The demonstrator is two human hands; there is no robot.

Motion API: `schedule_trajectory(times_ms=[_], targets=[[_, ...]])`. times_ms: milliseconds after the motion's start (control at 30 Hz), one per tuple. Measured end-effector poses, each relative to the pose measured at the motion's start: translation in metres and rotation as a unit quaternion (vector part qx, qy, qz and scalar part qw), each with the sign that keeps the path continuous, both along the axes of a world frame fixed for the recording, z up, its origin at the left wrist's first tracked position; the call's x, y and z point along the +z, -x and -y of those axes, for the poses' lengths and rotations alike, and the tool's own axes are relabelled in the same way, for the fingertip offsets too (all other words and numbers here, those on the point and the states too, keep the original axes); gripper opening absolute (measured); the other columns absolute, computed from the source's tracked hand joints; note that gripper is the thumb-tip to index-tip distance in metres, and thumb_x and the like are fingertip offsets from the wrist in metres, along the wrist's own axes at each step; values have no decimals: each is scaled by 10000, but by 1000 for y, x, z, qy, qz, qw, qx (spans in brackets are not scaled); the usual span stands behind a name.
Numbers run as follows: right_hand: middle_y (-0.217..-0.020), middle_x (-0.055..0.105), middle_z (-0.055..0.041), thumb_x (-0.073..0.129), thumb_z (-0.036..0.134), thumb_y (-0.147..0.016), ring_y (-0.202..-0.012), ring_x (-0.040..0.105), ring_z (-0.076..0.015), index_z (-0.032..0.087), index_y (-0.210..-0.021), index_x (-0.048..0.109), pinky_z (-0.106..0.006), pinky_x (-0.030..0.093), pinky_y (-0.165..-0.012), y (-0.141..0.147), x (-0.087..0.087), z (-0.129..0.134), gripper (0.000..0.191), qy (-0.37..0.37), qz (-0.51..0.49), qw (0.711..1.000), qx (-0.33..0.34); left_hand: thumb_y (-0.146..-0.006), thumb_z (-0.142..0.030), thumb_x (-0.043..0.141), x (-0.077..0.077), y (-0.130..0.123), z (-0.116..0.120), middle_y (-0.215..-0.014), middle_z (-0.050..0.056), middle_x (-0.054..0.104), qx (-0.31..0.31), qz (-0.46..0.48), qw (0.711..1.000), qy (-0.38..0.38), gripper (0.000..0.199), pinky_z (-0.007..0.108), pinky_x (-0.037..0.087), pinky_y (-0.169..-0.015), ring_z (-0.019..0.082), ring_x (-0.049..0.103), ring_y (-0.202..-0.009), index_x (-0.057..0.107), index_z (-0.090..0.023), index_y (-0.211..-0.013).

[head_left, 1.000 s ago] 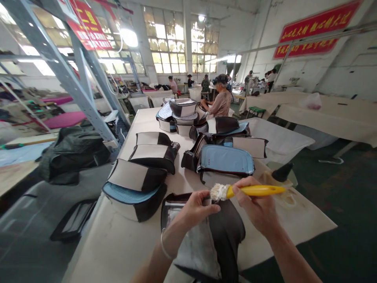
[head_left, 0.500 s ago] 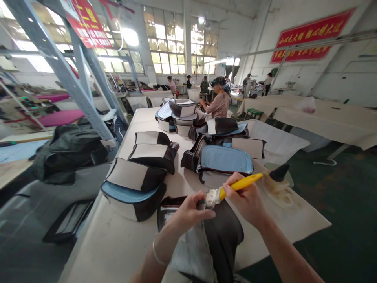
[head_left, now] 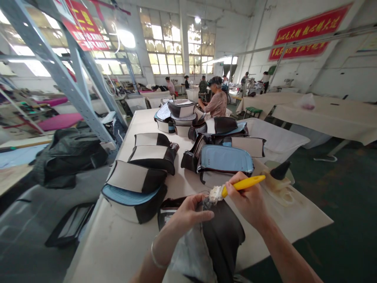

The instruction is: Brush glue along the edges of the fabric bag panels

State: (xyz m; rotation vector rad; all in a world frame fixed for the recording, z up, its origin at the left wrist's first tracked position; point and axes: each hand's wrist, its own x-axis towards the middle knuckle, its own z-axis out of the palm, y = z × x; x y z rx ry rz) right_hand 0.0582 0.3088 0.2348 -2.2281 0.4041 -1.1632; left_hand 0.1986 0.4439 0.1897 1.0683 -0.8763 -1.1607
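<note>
One brush (head_left: 246,184) has tilted, right hand (head_left: 249,202) gripping, over one bag (head_left: 224,232).

A sewing workshop, shown by red wall banners (head_left: 309,29), work tables (head_left: 330,114) and stitched bags (head_left: 137,177).

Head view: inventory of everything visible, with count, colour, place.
brush: one, yellow, right hand
near piece: one, black and grey, at the hands
other sewn pieces: several, black/beige/blue, on table
table: one, beige, centre
cone: one, black, table's right side
bin: one, whitish, right
rack: one, grey, left
bundle: one, dark, left
stool: one, green, right
banners: several, red, upper left/right
windows: several, bright, back
people: several, background
hands: two, bare, front
</note>
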Motion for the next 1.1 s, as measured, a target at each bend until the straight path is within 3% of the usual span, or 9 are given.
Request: schedule_trajectory(times_ms=[133,233,367,500,600,767,1100], targets=[[-695,570,6,533,291,-908,-613,535,-126,198,-770,538,-269,399,-608,5,6,4,167,21,31,999,-17,-624,-186,776,9,-11,-5,-709,0,584,30,-28,999,21,226,205,368,-601,97,495,-633,576,-130,-713],[-684,556,10,541,324,-911,-592,508,-123,196,-818,559,-266,393,-571,4,7,9,159,-74,97,993,-2,-561,-142,719,7,-31,-15,-702,-1,571,41,-95,993,62,220,200,362,-551,96,497,-597,530,-139,-673],[-532,473,53,561,368,-908,-483,432,-102,192,-817,552,-245,326,-474,-8,-4,2,199,-208,110,969,75,-495,-133,613,-20,-61,-32,-670,8,592,88,-210,968,108,250,219,404,-504,133,549,-548,546,-155,-735],[-541,474,56,570,375,-909,-485,428,-95,189,-826,549,-232,332,-468,-28,-17,-17,205,-268,121,945,140,-485,-153,567,-53,-77,-49,-664,18,619,145,-258,947,125,320,230,435,-482,154,582,-535,567,-160,-805],[-620,487,47,562,357,-914,-534,434,-95,196,-850,561,-227,353,-497,-43,-22,-31,174,-262,93,942,186,-476,-169,561,-68,-80,-58,-720,33,656,178,-261,941,120,381,255,486,-523,174,617,-579,578,-161,-857],[-699,517,30,535,338,-918,-585,457,-107,210,-886,576,-233,373,-527,-62,-23,-46,138,-233,10,933,273,-449,-182,549,-75,-83,-63,-692,45,648,180,-261,940,124,376,250,469,-504,167,599,-553,580,-143,-822],[-642,475,52,503,268,-916,-537,440,-97,215,-798,532,-240,357,-527,-69,-24,-51,133,-156,0,963,218,-479,-192,553,-78,-91,-61,-764,56,671,187,-269,936,128,382,254,467,-526,158,598,-570,597,-140,-854]])
